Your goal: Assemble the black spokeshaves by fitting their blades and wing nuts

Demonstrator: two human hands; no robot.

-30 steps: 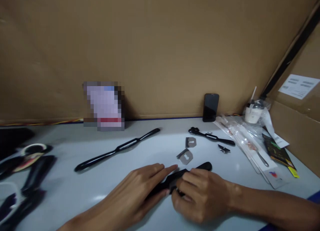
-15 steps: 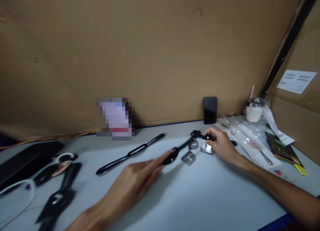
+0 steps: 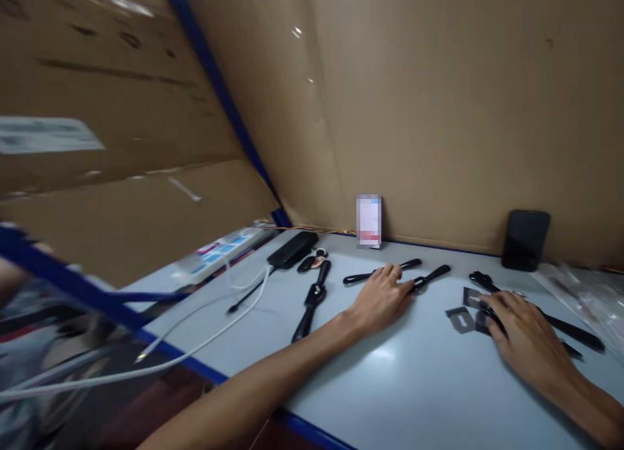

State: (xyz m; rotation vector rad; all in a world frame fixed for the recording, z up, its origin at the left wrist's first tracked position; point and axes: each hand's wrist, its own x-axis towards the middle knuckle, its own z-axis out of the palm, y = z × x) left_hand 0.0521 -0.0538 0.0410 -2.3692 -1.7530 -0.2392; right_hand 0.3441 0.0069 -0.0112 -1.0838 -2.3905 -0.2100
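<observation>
My left hand (image 3: 383, 298) is closed over the near end of a black two-handled tool like a spokeshave (image 3: 433, 274), whose far handle sticks out past the fingers. Just behind that hand lies a second long black spokeshave body (image 3: 358, 278), partly covered. My right hand (image 3: 529, 330) is curled low over the table, its fingertips on a dark part I cannot make out. Flat metal blades with cut-out slots (image 3: 461, 320) lie beside its fingertips. Another black two-handled tool (image 3: 578, 333) runs behind and partly under the right hand. A dark pointed piece (image 3: 571, 350) shows below it.
At left another black spokeshave (image 3: 316, 295) lies near a black adapter box (image 3: 294, 250), white cables (image 3: 229, 330) and a power strip (image 3: 221, 251). A lit phone (image 3: 369, 221) and a dark phone (image 3: 526, 240) lean on the cardboard wall. Plastic packaging (image 3: 585, 297) lies right.
The view has swung left, bringing the power strip and cables in. My left hand has lowered its black tool beside the long black one. My right hand has come over the blades.
</observation>
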